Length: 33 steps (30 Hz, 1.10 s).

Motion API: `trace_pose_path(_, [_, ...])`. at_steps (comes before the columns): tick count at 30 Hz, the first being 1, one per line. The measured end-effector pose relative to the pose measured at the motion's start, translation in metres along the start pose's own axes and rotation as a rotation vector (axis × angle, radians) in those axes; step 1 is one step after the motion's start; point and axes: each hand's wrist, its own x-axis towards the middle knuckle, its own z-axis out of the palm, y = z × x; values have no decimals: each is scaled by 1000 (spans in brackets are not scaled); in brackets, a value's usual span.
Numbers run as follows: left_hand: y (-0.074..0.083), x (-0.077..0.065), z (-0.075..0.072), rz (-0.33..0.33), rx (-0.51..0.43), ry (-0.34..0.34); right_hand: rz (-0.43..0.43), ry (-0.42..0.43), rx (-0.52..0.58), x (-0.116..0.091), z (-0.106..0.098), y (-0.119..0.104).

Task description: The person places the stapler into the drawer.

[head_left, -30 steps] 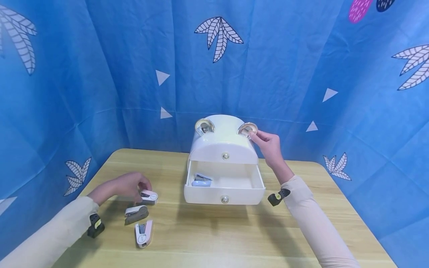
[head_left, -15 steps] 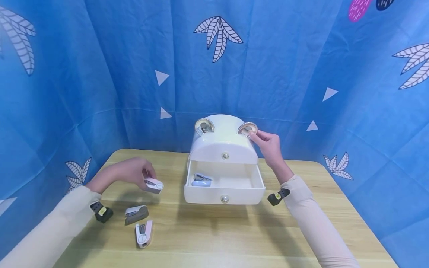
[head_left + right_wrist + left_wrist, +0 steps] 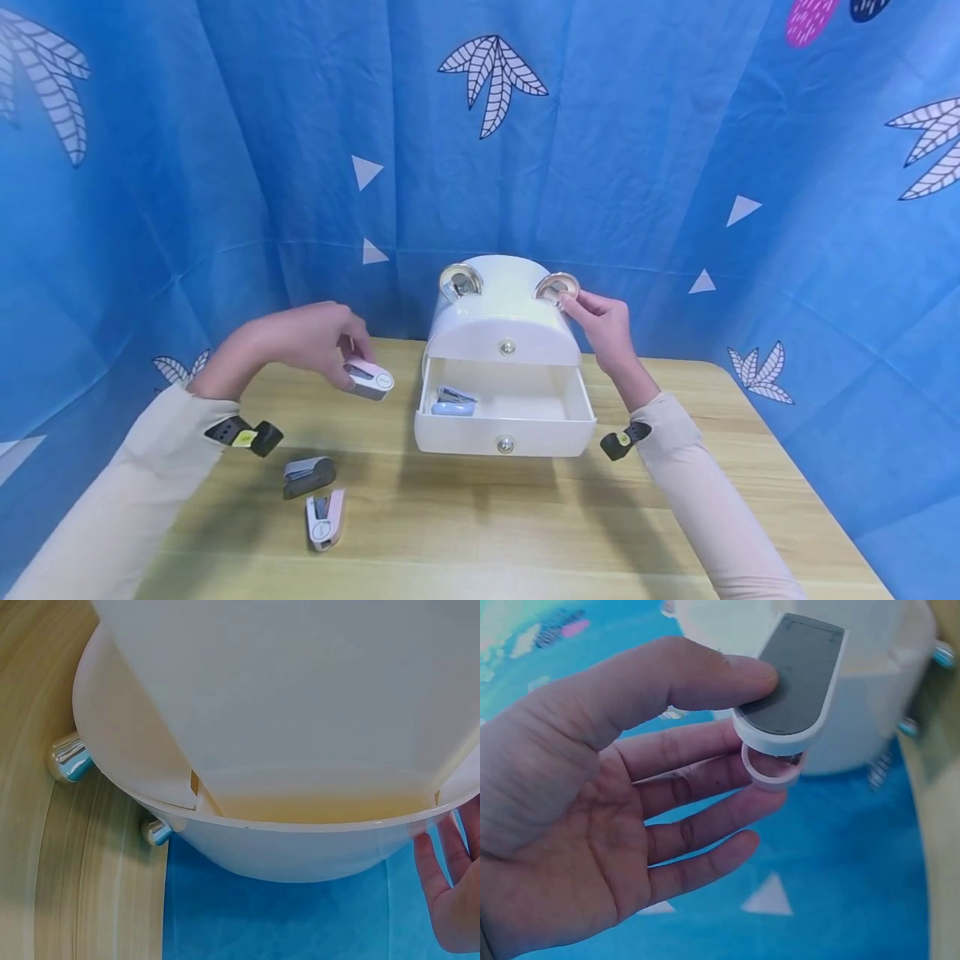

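Note:
My left hand (image 3: 311, 337) pinches a small white stapler with a grey base (image 3: 369, 379) above the table, left of the drawer box (image 3: 495, 287). In the left wrist view the thumb presses the stapler's grey underside (image 3: 795, 675), fingers behind it. My right hand (image 3: 606, 329) pinches the round gold-rimmed ear (image 3: 557, 276) on the box's right side; the right wrist view shows only some of its fingers (image 3: 431, 870). The lower drawer (image 3: 461, 436) is pulled out, with a light blue stapler (image 3: 453, 409) at its left.
A grey stapler (image 3: 311, 478) and a pink-and-white stapler (image 3: 326, 518) lie on the wooden table (image 3: 480, 533) at the front left. A matching ear (image 3: 460, 268) sits on the box's left. Blue curtain (image 3: 315, 167) hangs behind and at both sides.
My left hand has lifted the white stapler off the table and carried it up and right, toward the open drawer. My right hand stays at the box's ear.

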Motion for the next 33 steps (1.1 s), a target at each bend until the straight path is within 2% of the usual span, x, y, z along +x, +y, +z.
trace_pose_path(5, [25,4,-9,23,15,47,3,-1,3,0,0,0])
trace_pose_path(11, [51,18,-9,115,27,126,-7,2,12,1,-1,1])
trace_pose_path(16, [68,33,-3,168,45,151,-8,10,10,2,0,2])
trace_pose_path(23, [88,53,5,205,108,150,-2,25,18,4,0,4])
trace_pose_path(28, [98,69,18,240,155,126,1,18,21,3,0,3])
trace_pose_path(33, [104,84,34,294,188,129,0,5,12,2,0,2])
